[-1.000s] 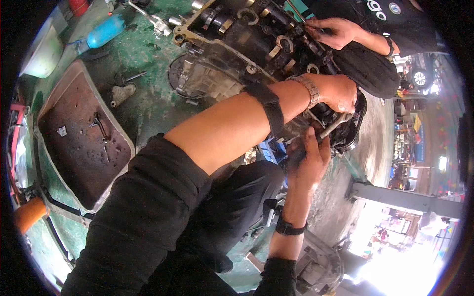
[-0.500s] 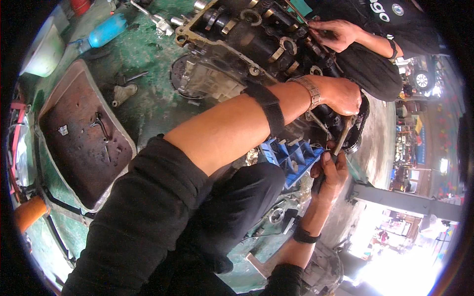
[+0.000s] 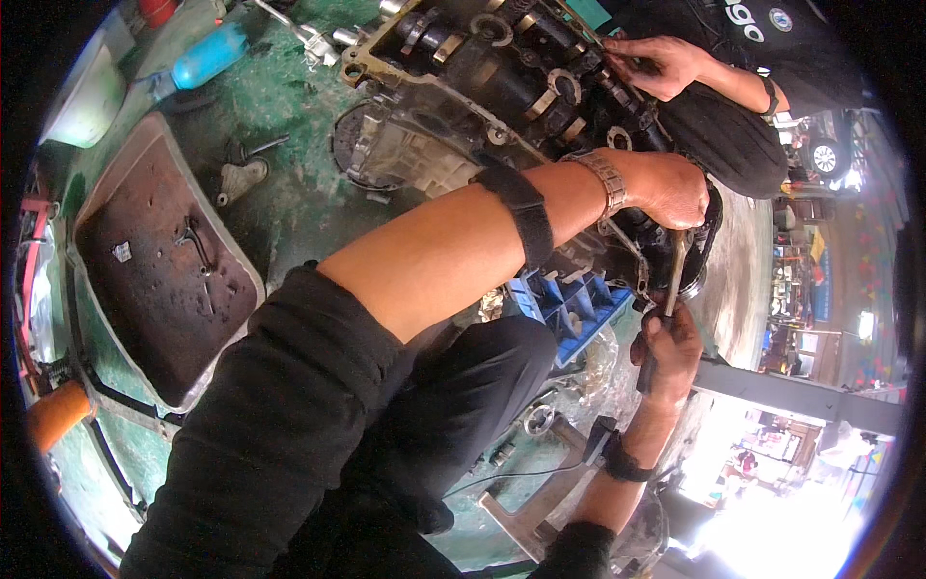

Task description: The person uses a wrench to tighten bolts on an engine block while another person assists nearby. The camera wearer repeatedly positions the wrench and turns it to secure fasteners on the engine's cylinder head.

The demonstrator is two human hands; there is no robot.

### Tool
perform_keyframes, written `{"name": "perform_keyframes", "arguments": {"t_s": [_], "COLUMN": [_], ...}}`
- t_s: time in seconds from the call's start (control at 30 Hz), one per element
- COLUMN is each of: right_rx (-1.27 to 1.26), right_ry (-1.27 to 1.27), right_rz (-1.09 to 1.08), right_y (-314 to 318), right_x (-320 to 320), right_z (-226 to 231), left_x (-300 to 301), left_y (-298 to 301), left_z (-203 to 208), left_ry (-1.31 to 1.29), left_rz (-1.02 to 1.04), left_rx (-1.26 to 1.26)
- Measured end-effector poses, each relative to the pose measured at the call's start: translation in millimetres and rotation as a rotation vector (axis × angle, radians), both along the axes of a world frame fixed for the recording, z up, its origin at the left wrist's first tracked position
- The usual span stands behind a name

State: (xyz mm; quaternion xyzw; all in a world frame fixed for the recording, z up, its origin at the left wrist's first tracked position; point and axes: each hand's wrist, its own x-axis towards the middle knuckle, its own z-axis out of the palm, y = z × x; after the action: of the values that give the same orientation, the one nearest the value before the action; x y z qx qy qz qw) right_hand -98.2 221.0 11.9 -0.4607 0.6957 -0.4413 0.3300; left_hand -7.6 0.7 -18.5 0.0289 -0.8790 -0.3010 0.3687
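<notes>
My left hand (image 3: 670, 190) is closed over the head end of a ratchet wrench (image 3: 674, 265), at the right end of a dark, oily engine cylinder head (image 3: 511, 82). Its fingers hide whatever the wrench sits on. Lower down, my right hand (image 3: 669, 343) wraps round the wrench's dark handle, thumb along it. Bare camshafts and bearing caps show in the engine's top. Just below the engine, left of my right hand, lies a blue divided tray (image 3: 569, 311).
A co-worker's hand (image 3: 661, 66) rests at the engine's far edge. On the left lies a shallow brown pan (image 3: 145, 318) holding small metal parts. A blue bottle (image 3: 210, 58) and a pale tub (image 3: 89, 96) are beyond it. A grey beam (image 3: 791, 391) stands at right.
My right hand has moved to the right, swinging the wrench handle from a slant to nearly straight. My left hand stays in place over the wrench head.
</notes>
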Motion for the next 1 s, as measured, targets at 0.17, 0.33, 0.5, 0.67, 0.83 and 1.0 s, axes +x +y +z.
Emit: {"name": "perform_keyframes", "arguments": {"t_s": [0.17, 0.33, 0.5, 0.67, 0.83, 1.0], "right_rx": [0.018, 0.042, 0.075, 0.036, -0.156, -0.249], "right_ry": [0.059, 0.071, 0.124, 0.447, 0.992, 1.254], "right_rz": [0.018, 0.082, 0.08, 0.083, 0.079, 0.108], "right_y": [0, -6, -10, -17, -30, -48], "right_x": [-15, -35, -51, -64, -78, -92], "right_z": [5, 13, 22, 35, 46, 38], "left_x": [4, 5, 4, 4, 4, 5], "left_y": [3, 5, 4, 5, 6, 7], "left_z": [6, 6, 5, 4, 3, 5], "left_ry": [-0.051, -0.054, -0.067, -0.07, -0.062, -0.078], "left_rz": [0.014, 0.045, 0.047, 0.049, 0.072, 0.116], "left_rx": [0.116, 0.13, 0.094, 0.161, 0.177, 0.164]}}
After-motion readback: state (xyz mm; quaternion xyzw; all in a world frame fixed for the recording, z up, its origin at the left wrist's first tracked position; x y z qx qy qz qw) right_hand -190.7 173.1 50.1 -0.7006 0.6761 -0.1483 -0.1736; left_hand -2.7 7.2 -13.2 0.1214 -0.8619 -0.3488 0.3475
